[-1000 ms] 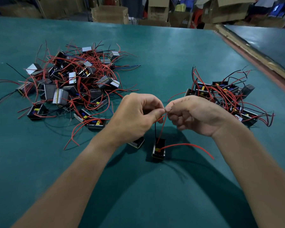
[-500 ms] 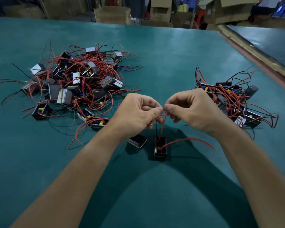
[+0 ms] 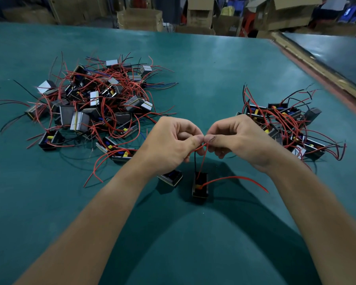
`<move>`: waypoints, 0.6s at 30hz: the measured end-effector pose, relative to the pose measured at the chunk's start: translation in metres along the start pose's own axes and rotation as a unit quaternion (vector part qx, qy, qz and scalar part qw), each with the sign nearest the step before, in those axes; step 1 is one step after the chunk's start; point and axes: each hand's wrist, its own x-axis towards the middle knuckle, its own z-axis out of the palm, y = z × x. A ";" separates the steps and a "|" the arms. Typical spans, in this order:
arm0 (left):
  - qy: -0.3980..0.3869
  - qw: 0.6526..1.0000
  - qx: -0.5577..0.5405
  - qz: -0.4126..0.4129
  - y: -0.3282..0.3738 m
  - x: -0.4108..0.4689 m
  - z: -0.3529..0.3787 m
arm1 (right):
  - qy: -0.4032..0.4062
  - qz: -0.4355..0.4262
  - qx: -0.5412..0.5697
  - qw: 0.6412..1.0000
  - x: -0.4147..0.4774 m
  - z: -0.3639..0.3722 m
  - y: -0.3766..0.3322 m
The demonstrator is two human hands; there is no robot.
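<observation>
**As the left hand [image 3: 173,145] and right hand [image 3: 240,140] meet on its red lead [image 3: 202,161], a unit [image 3: 200,187] stands at their 6 o'clock**

Where the two thumb tips come together at mid-frame, the other fingers of each hand curl in under them. The left hand is clamped, thumb against forefinger, on the red lead and on a black lead [image 3: 195,161]. The right hand is clamped on the red lead's tip just beside it; I cannot tell whether it also has the black one. Both leads run down toward 6 o'clock into the unit, which sits on the green surface [image 3: 214,79] with a yellow spot showing in its open top. A loose lead [image 3: 234,177], also red, arcs out of the unit toward 3 o'clock and ends free of both hands. A second unit [image 3: 170,178] lies tilted just beside the first, at its 10 o'clock, partly under the left wrist. A big heap [image 3: 95,108] of units and tangled red wires lies at 10 o'clock of the hands. A small heap [image 3: 286,124] lies at 2 o'clock, partly behind the right hand. Boxes [image 3: 140,18] stand past the surface's far edge at 12 o'clock.
</observation>
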 end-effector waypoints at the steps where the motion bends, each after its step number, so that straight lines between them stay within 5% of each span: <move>1: 0.003 1.000 0.012 0.010 0.000 0.000 0.000 | -0.009 0.028 0.029 0.999 0.000 0.001 -0.001; 8: 0.007 0.998 0.029 0.046 0.003 -0.002 0.003 | -0.092 0.141 0.158 0.973 -0.001 0.001 -0.005; 18: 0.025 0.997 -0.050 -0.056 0.004 0.002 0.000 | 0.040 -0.093 -0.050 0.994 0.003 0.004 0.006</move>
